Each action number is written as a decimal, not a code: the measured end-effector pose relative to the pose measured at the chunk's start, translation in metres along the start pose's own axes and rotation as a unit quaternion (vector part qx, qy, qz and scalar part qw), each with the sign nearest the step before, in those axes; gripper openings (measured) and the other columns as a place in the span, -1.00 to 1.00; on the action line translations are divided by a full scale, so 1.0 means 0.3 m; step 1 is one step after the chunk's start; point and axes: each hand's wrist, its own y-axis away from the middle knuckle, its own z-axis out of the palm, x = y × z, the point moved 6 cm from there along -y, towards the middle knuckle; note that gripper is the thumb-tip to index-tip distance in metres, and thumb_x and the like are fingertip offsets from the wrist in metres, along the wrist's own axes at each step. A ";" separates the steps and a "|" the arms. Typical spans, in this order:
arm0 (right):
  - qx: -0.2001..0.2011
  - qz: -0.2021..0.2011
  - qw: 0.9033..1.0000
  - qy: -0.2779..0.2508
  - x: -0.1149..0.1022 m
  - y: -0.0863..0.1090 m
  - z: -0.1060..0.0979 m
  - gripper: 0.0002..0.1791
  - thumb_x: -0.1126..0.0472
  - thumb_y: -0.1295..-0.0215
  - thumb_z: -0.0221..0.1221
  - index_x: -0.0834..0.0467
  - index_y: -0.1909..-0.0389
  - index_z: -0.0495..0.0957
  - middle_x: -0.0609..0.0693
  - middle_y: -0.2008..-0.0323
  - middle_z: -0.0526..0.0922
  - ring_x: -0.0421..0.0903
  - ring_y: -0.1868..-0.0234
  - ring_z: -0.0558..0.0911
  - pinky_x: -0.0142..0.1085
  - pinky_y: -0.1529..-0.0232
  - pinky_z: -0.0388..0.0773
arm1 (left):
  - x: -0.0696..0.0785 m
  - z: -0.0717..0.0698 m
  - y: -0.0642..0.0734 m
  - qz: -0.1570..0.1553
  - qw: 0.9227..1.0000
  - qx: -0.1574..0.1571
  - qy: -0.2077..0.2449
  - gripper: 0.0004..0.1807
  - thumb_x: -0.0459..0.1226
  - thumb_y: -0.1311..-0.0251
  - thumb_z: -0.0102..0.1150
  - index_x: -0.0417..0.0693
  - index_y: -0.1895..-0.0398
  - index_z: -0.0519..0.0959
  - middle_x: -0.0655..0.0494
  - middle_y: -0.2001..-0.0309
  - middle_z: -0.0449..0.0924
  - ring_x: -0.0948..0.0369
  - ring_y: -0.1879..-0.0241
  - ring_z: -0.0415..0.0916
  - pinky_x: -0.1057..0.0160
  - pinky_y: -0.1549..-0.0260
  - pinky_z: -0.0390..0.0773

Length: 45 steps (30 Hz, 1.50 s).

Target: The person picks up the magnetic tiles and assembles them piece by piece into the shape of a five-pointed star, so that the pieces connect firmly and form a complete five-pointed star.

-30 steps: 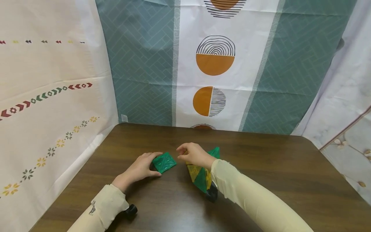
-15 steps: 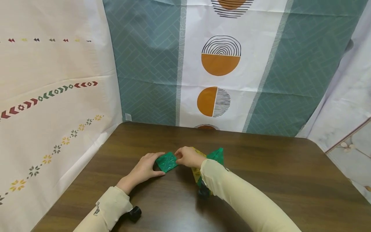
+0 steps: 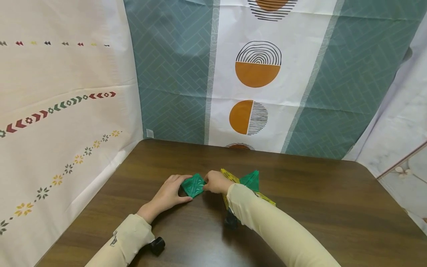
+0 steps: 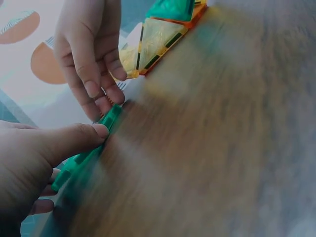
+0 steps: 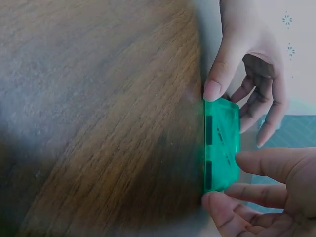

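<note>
A flat green magnetic tile (image 3: pixel 193 185) lies low over the brown table, with triangular lines on its face. My left hand (image 3: pixel 169 194) holds it from the left between thumb and fingers; the left wrist view shows that thumb on the edge of the tile (image 4: pixel 84 153). At the right corner is my right hand (image 3: pixel 217 182), its thumb and fingertips pinching the tile (image 5: pixel 222 145) in the right wrist view. Behind my right wrist, a yellow and green magnetic tile structure (image 3: pixel 251 181) with pointed ends is partly hidden by the sleeve.
The brown wooden table (image 3: pixel 186 237) reaches back to a patterned curtain (image 3: pixel 173 74). On the left hangs a cream cloth (image 3: pixel 66 111). A black wrist camera (image 3: pixel 157 246) sits under the left cuff, and another (image 3: pixel 231 219) under the right wrist.
My right hand has moved left, away from the yellow and green structure, and now pinches the right corner of the green magnetic tile. The tile has turned slightly; the left hand keeps its hold.
</note>
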 end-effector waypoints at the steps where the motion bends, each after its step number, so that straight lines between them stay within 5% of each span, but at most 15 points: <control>1: 0.001 0.001 1.000 0.002 0.001 -0.001 0.000 -0.64 0.22 -0.27 0.22 0.34 -0.02 0.60 0.17 0.06 0.69 0.02 0.15 0.68 -0.17 0.04 0.62 | 0.002 0.000 -0.001 -0.001 1.000 0.002 0.003 -0.20 -0.06 0.11 0.51 0.01 -0.26 0.42 -0.05 -0.09 0.55 -0.04 -0.14 0.41 -0.10 -0.14 0.44; 6: 0.008 0.017 1.000 -0.015 0.011 -0.005 -0.004 -0.70 0.21 -0.27 0.22 0.34 0.07 0.63 0.14 0.32 0.72 -0.05 0.41 0.69 -0.31 0.27 0.60 | 0.009 0.006 -0.002 -0.003 1.000 0.004 0.012 -0.19 -0.07 0.11 0.51 0.02 -0.28 0.41 -0.08 -0.08 0.51 -0.03 -0.12 0.43 -0.07 -0.11 0.49; 10: 0.014 0.026 0.999 -0.044 0.018 0.001 -0.015 -0.65 0.23 -0.26 0.21 0.37 0.00 0.59 0.17 0.28 0.71 -0.08 0.52 0.67 -0.36 0.33 0.59 | 0.015 0.006 0.001 -0.002 1.000 0.007 0.022 -0.18 -0.09 0.09 0.50 0.03 -0.31 0.38 -0.08 -0.11 0.47 -0.01 -0.12 0.44 -0.06 -0.09 0.51; 15: 0.027 0.028 0.995 -0.091 0.020 0.019 -0.043 -0.60 0.27 -0.27 0.16 0.36 -0.10 0.53 0.21 0.12 0.69 -0.02 0.48 0.68 -0.32 0.33 0.62 | 0.023 -0.010 0.006 0.010 0.998 0.043 0.036 -0.19 -0.13 0.11 0.52 0.01 -0.30 0.40 -0.05 -0.10 0.47 0.01 -0.10 0.44 -0.04 -0.06 0.54; 21: 0.040 0.029 0.984 -0.170 0.014 0.038 -0.080 -0.62 0.30 -0.33 0.12 0.36 -0.13 0.47 0.21 0.40 0.70 -0.08 0.55 0.67 -0.17 0.27 0.69 | 0.044 -0.040 0.010 0.022 0.994 0.098 0.050 -0.17 -0.18 0.15 0.55 -0.03 -0.28 0.39 -0.09 -0.06 0.44 -0.02 -0.07 0.44 -0.04 -0.03 0.57; 24: 0.058 0.031 0.977 -0.203 0.019 0.042 -0.097 -0.66 0.30 -0.35 0.12 0.33 -0.10 0.49 0.17 0.36 0.69 0.04 0.48 0.71 -0.15 0.22 0.69 | 0.064 -0.047 0.010 0.013 0.991 0.114 0.063 -0.16 -0.19 0.16 0.55 -0.05 -0.28 0.38 -0.12 -0.07 0.43 -0.01 -0.02 0.44 0.00 0.04 0.60; 28: 0.089 0.032 0.968 -0.231 0.031 0.055 -0.125 -0.74 0.32 -0.37 0.10 0.30 -0.03 0.53 0.17 0.26 0.67 0.13 0.35 0.73 -0.15 0.16 0.68 | 0.089 -0.049 0.006 -0.024 0.984 0.115 0.135 -0.19 -0.22 0.11 0.52 -0.09 -0.29 0.37 -0.15 -0.09 0.43 0.04 0.05 0.45 0.13 0.16 0.60; 33: 0.109 0.027 0.965 -0.236 0.045 0.075 -0.163 -0.78 0.35 -0.36 0.09 0.29 0.03 0.58 0.16 0.23 0.67 -0.03 0.50 0.70 -0.16 0.19 0.68 | 0.102 -0.054 -0.002 -0.080 0.959 0.096 0.256 -0.30 -0.24 -0.06 0.40 -0.11 -0.29 0.35 -0.16 -0.07 0.46 0.11 0.14 0.50 0.35 0.21 0.57; 37: 0.108 0.019 0.969 -0.222 0.050 0.089 -0.186 -0.80 0.34 -0.36 0.10 0.25 0.07 0.62 0.15 0.27 0.66 0.12 0.40 0.69 -0.13 0.23 0.69 | 0.104 -0.057 -0.005 -0.116 0.924 0.090 0.353 -0.47 -0.32 -0.22 0.24 -0.19 -0.25 0.37 -0.22 0.01 0.52 0.17 0.26 0.55 0.40 0.30 0.58; 40: 0.099 0.007 0.973 -0.209 0.048 0.100 -0.197 -0.80 0.32 -0.37 0.10 0.21 0.09 0.63 0.12 0.30 0.67 0.21 0.31 0.68 -0.12 0.22 0.68 | 0.105 -0.056 -0.003 -0.144 0.900 0.084 0.403 -0.56 -0.38 -0.26 0.17 -0.22 -0.21 0.40 -0.21 0.11 0.58 0.24 0.43 0.53 0.37 0.39 0.60; 45: 0.071 -0.024 0.978 -0.194 0.036 0.118 -0.207 -0.80 0.32 -0.38 0.09 0.18 0.08 0.64 0.09 0.30 0.69 0.21 0.31 0.66 -0.13 0.22 0.68 | 0.109 -0.042 0.000 -0.182 0.872 0.053 0.451 -0.64 -0.43 -0.23 0.16 -0.36 -0.09 0.47 0.00 0.33 0.64 0.28 0.56 0.46 0.31 0.49 0.59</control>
